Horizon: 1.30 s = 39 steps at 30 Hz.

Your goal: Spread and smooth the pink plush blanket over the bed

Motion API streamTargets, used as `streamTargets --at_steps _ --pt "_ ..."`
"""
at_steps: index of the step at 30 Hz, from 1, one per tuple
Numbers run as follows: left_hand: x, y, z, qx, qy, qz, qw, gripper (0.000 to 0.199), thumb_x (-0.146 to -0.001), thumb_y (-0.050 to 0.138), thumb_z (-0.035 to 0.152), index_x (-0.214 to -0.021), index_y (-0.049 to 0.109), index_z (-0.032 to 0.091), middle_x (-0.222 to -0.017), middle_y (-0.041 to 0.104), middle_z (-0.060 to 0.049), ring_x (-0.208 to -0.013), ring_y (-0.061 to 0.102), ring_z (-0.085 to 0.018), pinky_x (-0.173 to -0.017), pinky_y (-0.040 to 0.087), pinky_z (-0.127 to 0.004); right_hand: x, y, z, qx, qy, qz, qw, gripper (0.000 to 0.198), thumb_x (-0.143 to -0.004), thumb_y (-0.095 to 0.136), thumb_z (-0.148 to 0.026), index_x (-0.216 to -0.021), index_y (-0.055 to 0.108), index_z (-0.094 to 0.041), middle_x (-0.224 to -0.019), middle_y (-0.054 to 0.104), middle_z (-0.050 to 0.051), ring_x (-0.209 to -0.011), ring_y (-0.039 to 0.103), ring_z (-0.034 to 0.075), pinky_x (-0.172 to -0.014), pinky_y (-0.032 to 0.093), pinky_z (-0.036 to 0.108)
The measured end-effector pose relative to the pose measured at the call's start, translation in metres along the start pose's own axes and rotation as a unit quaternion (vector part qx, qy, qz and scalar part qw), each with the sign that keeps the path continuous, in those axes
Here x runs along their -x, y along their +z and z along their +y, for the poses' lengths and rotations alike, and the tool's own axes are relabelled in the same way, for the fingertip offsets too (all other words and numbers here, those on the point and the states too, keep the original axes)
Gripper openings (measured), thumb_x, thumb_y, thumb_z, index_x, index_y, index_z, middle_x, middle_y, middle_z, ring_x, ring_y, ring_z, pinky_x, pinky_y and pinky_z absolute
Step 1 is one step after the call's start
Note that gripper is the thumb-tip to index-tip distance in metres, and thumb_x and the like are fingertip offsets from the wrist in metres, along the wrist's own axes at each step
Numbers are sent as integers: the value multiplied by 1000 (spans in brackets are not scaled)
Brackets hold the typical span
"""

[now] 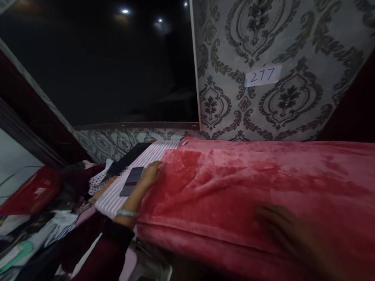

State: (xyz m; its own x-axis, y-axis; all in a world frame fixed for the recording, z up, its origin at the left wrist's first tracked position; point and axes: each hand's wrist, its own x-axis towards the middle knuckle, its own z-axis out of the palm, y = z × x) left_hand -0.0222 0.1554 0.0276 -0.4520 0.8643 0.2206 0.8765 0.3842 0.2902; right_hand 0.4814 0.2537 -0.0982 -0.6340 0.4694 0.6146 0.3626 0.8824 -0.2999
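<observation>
- The left hand [151, 173] lies flat with its fingers loose, right at the edge of one soft red fuzzy blanket [243, 183]. It touches the blanket but does not grab it.
- The blanket starts at this hand and spreads far out to its right, over the whole top.
- The right hand [288, 232] is dark and blurry. It sits low on the front part of the same blanket. I cannot tell if it is loose or squeezing.
- The blanket lies under the right hand and goes on to both sides of it.
- One flat dark phone [131, 181] lies just beside the left hand, on its left side.
- The phone rests on one cloth with pink and white stripes [114, 198], which shows from under the blanket beside the left hand.
- One shiny bracelet [127, 213] goes round the left wrist.
- One white paper label with the number 277 [263, 75] is on the patterned wall, high above both hands.
- One red basket [32, 194] sits well to the left of the left hand, by a pile of clothes.
</observation>
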Motion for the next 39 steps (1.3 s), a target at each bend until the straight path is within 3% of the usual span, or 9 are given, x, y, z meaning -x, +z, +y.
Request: streamTargets --at_steps 6,12,14,18,23,28,32,36,39 --pt "-109 34 46 -91 20 -34 995 52 -94 47 20 -145 56 15 -151 56 -14 -142 49 -25 -115 41 -35 3 10 -16 64 -20 2 998 42 -99 44 -20 -131 69 -32 -125 72 4 -111 70 24 -95 61 45" --pt "-154 39 50 -163 31 -118 979 36 -85 57 25 -118 73 22 -122 74 -13 -120 64 -33 -106 44 -50 -9 -5 -30 121 -45 -9 992 45 -97 43 -13 -131 69 -26 -125 73 5 -111 71 20 -94 60 35" --pt "-161 30 44 -193 40 -98 976 33 -86 54 26 -111 74 19 -119 74 -16 -120 62 -35 -107 41 -52 -13 -9 -34 123 -49 -21 991 45 -96 43 -11 -130 69 -25 -126 73 5 -112 70 19 -94 59 35" --pt "-164 24 27 -270 62 15 961 41 -94 41 29 -116 70 10 -121 69 -27 -123 57 -42 -103 40 -55 -13 -12 -37 114 -20 -48 992 46 -96 46 -11 -135 66 -26 -131 71 4 -116 68 19 -97 58 35" --pt "-161 43 21 -282 54 -43 957 41 -95 38 27 -112 71 8 -120 67 -29 -121 57 -41 -97 45 -56 -13 -11 -41 87 30 -83 992 49 -97 46 -14 -139 64 -30 -135 68 5 -120 67 22 -100 58 39" --pt "-157 43 57 -237 66 -3 969 46 -97 37 21 -130 64 4 -136 58 -31 -134 49 -44 -110 32 -67 -20 -13 -45 56 46 -89 993 49 -95 45 -12 -137 66 -29 -132 70 7 -120 66 23 -101 57 41" --pt "-123 56 81 -166 184 -82 965 57 -101 44 39 -154 44 21 -160 43 -17 -149 34 -36 -119 28 -62 -20 -13 -44 55 41 -82 994 44 -98 42 -11 -131 69 -23 -130 70 9 -120 66 23 -101 56 43" --pt "-90 72 77 -136 179 -166 960 58 -105 35 40 -159 35 20 -168 29 -14 -156 20 -36 -120 20 -66 -21 -15 -41 37 29 -89 995 41 -100 42 -13 -130 69 -21 -128 71 11 -120 65 25 -103 54 48" --pt "-81 65 69 -136 164 -194 958 57 -104 38 35 -157 38 17 -166 35 -14 -154 27 -33 -122 22 -58 -24 -18 -37 8 23 -103 994 40 -101 42 -16 -129 70 -20 -127 71 11 -121 64 24 -104 53 48"
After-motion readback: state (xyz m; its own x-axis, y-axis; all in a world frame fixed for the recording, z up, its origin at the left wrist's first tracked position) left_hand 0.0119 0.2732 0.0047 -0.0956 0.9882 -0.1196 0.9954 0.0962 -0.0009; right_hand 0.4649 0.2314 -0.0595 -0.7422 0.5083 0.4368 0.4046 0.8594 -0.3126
